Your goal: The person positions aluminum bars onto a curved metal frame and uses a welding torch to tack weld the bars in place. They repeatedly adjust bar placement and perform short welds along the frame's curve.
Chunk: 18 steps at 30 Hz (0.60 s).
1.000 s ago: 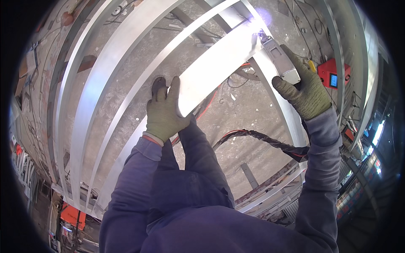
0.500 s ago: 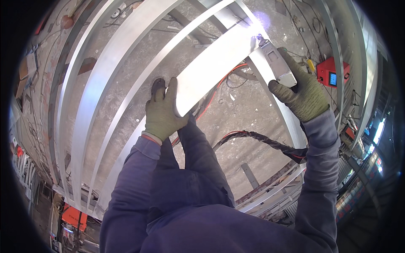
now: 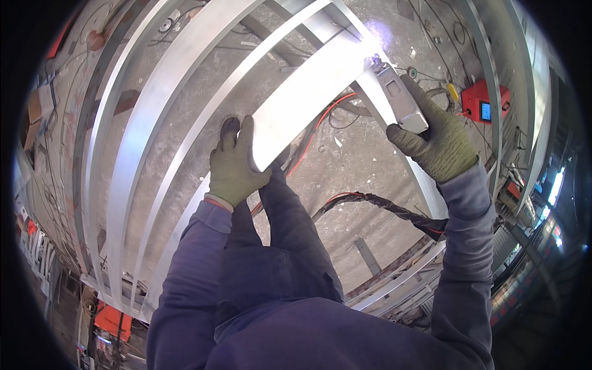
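Observation:
My left hand (image 3: 236, 163), in an olive-green work glove, grips the near end of a wide, flat metal bar (image 3: 302, 102). The bar slants away to the upper right, washed out by glare. My right hand (image 3: 441, 135), gloved alike, is closed around a grey, boxy handheld welding torch (image 3: 401, 98). The torch's nozzle is at the bar's far end, where it meets a long metal frame rail (image 3: 428, 188). A bright white-violet glow there hides the joint itself. Part of my right hand's grip is behind the torch body.
Curved-looking metal bars (image 3: 163, 111) run along the left. A red box with a lit screen (image 3: 485, 103) stands at the right. A black-wrapped cable bundle (image 3: 388, 205) with an orange-red hose crosses the concrete floor (image 3: 333, 228). Loose cables lie at the upper right.
The whole view has shifted slightly, with the metalwork a little further left. The torch sits slightly lower and left in the picture, still at the glowing joint. Both hands keep their grips.

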Tool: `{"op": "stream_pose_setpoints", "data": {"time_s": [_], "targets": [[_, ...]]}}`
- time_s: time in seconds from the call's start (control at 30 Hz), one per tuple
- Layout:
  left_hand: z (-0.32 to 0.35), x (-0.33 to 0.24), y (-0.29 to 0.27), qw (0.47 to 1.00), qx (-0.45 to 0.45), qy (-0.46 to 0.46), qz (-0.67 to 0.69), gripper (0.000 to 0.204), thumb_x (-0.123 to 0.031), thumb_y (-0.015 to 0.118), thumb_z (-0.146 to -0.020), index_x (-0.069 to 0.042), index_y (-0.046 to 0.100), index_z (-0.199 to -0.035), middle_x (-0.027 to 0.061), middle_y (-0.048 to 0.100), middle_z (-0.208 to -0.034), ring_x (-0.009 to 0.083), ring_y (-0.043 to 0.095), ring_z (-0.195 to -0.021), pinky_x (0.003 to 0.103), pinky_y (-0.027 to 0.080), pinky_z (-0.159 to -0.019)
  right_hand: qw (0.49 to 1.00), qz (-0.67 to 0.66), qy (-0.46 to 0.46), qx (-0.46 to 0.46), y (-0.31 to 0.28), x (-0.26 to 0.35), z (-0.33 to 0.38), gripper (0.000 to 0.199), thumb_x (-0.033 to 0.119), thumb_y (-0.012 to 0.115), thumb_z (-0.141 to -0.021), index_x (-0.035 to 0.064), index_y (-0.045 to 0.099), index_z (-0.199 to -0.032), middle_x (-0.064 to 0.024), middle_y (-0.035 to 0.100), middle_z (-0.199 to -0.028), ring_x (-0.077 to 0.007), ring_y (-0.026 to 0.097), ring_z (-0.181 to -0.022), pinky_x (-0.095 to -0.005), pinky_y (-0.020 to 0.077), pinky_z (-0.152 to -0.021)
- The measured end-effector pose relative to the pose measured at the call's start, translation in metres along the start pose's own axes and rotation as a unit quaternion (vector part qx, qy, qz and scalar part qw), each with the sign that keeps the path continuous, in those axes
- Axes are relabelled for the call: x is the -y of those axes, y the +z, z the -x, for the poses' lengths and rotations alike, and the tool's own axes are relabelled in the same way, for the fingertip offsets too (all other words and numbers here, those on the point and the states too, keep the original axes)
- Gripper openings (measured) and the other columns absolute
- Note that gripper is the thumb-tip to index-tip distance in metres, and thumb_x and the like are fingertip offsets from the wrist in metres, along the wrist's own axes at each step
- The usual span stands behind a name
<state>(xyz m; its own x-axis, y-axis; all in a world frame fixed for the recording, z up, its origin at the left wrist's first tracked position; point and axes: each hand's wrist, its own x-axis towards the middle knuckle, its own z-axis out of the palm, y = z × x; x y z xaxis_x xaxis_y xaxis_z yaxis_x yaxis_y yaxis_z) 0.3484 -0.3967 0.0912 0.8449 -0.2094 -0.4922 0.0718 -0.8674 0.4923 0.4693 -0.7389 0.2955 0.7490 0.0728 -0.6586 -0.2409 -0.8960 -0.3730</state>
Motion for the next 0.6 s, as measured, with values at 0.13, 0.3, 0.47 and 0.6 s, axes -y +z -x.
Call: {"op": "stream_pose_setpoints", "data": {"time_s": [0.13,0.3,0.47,0.6], "targets": [[0.0,0.002,0.001,1.0,-0.007,0.009,-0.001,0.129,-0.039,0.094,-0.071,-0.012,0.026,-0.177,0.0268,0.052,-0.153,0.0466,0.056,-0.139,0.058,0.048,-0.114,0.998,-0.018,-0.049,-0.039,0.01,-0.02,0.003,0.102,0.059,0.085,-0.096,0.0034,0.042,-0.17,-0.0239,0.077,-0.127,-0.0243,0.078,-0.112,-0.0396,0.0652,-0.094],[0.001,0.0,0.0,1.0,-0.009,0.014,-0.011,0.131,-0.039,0.094,-0.071,-0.011,0.024,-0.178,0.0255,0.053,-0.15,0.0462,0.057,-0.137,0.057,0.049,-0.113,0.997,0.013,-0.061,-0.041,0.007,-0.025,0.004,0.102,0.056,0.086,-0.095,0.0018,0.041,-0.17,-0.0261,0.075,-0.132,-0.0258,0.077,-0.116,-0.0404,0.0659,-0.094],[0.001,-0.001,-0.001,1.0,-0.004,0.009,-0.022,0.133,-0.04,0.094,-0.071,-0.012,0.021,-0.178,0.0256,0.053,-0.149,0.0458,0.057,-0.137,0.057,0.049,-0.112,0.999,0.006,-0.041,-0.026,0.004,-0.02,0.007,0.103,0.055,0.086,-0.096,0.0002,0.04,-0.17,-0.0268,0.075,-0.13,-0.0258,0.077,-0.115,-0.04,0.0661,-0.092],[-0.001,-0.001,0.0,1.0,-0.002,0.01,-0.021,0.133,-0.041,0.094,-0.071,-0.012,0.021,-0.178,0.0258,0.053,-0.148,0.0459,0.057,-0.137,0.058,0.049,-0.112,0.996,0.017,-0.08,-0.047,0.005,-0.025,0.01,0.103,0.055,0.086,-0.096,-0.0008,0.04,-0.17,-0.0268,0.077,-0.125,-0.0253,0.078,-0.113,-0.0399,0.0654,-0.091]]}}
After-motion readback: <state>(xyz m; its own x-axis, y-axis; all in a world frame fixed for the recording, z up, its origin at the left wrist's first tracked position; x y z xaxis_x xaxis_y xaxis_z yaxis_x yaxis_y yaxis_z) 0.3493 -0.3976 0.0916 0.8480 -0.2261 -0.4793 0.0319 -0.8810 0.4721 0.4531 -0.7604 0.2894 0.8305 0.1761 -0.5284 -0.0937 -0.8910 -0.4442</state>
